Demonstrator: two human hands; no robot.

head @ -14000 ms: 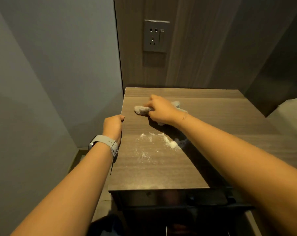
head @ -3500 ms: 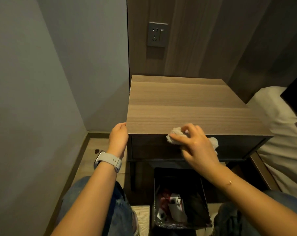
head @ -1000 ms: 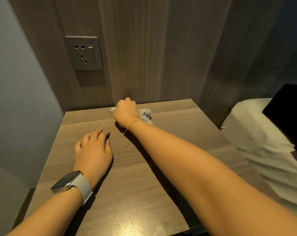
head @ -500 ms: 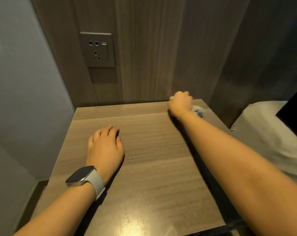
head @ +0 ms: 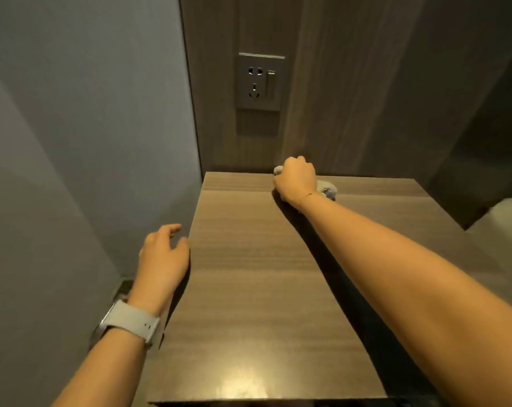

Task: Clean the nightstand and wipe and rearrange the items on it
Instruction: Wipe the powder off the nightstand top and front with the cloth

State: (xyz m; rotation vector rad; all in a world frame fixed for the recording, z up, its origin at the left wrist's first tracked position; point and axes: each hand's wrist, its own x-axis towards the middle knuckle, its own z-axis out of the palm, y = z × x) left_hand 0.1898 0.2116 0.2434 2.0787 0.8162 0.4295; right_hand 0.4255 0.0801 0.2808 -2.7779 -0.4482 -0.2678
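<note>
The wooden nightstand fills the middle of the view, and nothing stands on its top. My right hand reaches to the back edge and grips a crumpled white cloth, pressing it on the wood near the wall panel. Bits of the cloth stick out on both sides of the fist. My left hand, with a pale watch band on the wrist, hovers at the nightstand's left edge with relaxed fingers and holds nothing.
A wall socket sits on the wood panel behind the nightstand. A grey wall closes the left side, with a narrow floor gap beside it. White bedding lies at the right.
My right hand slid the cloth from the back right corner leftward along the back edge. My left hand lifted off the top and moved to the left edge.
</note>
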